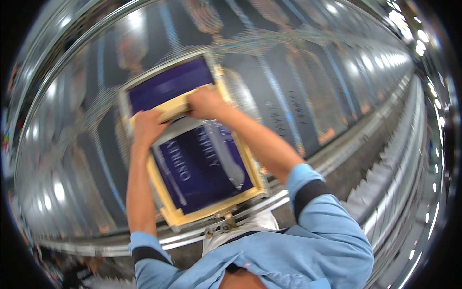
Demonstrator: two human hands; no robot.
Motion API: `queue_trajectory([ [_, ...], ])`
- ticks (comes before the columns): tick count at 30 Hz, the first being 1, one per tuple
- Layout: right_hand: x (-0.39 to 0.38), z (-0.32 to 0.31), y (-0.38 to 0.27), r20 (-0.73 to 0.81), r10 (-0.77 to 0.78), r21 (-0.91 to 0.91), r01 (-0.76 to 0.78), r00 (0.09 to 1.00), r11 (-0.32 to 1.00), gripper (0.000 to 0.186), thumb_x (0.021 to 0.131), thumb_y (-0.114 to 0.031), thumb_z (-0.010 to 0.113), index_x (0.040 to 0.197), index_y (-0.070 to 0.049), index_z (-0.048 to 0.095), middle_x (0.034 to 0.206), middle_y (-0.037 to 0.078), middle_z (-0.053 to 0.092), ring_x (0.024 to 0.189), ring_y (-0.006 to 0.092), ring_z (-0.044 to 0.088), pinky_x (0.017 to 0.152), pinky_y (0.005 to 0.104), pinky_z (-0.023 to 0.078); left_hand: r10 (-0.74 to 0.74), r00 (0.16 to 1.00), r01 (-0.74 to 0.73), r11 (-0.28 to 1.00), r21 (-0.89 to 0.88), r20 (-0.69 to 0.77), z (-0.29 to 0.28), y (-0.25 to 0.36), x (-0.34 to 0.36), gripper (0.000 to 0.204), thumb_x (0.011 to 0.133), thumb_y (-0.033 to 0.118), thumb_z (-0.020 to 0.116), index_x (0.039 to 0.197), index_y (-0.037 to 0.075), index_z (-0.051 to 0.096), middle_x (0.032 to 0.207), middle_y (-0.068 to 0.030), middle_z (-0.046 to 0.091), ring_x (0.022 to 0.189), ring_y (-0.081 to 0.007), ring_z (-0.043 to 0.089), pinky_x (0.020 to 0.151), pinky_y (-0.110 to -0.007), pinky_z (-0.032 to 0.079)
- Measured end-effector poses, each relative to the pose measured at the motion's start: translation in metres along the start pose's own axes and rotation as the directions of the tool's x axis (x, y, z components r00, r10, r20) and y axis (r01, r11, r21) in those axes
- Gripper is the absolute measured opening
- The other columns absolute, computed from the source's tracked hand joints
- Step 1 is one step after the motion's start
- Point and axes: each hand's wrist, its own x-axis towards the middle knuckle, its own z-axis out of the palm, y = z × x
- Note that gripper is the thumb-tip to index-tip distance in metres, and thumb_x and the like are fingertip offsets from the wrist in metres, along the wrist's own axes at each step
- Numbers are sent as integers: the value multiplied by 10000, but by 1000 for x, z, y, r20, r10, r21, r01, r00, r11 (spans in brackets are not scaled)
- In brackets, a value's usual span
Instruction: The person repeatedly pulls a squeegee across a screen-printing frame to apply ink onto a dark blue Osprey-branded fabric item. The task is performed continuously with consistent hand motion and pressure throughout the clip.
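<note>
A screen printing frame (261, 185), edged with pale yellow tape, lies tilted on the long table in front of me. Its dark purple mesh (202, 188) carries light lettering and a streak of grey ink (225, 159). Across the mesh lies a squeegee (173, 110) with a yellowish bar. My left hand (148, 126) is closed round its left end, and my right hand (204, 102) grips it further right. Grey ink shows on the near side of the squeegee. Its blade is mostly hidden, and both hands are slightly blurred.
Dark panels (250, 72) with blue stripes and orange-brown patches cover the long table in rows, some under glossy film. A metal rail (332, 166) runs along its near edge. A metal clamp (224, 226) sits at the frame's near side, close to my body.
</note>
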Motion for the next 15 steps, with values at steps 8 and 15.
queue_trajectory([
  [8,-143,39,-48,-44,-56,-26,55,997,998,250,720,-283,809,861,-91,735,830,93,727,874,288,700,862,415,496,-43,999,46,984,-174,21,13,83,-127,215,684,137,804,893,103,764,843,-126,717,824,-368,664,832,-475,461],
  [15,-230,38,-78,37,-139,100,135,990,986,201,765,-279,771,866,-110,731,810,82,717,862,278,688,841,407,469,27,999,-17,966,-260,33,10,130,-211,239,674,142,820,900,115,748,868,-69,723,776,-291,653,760,-423,422],
])
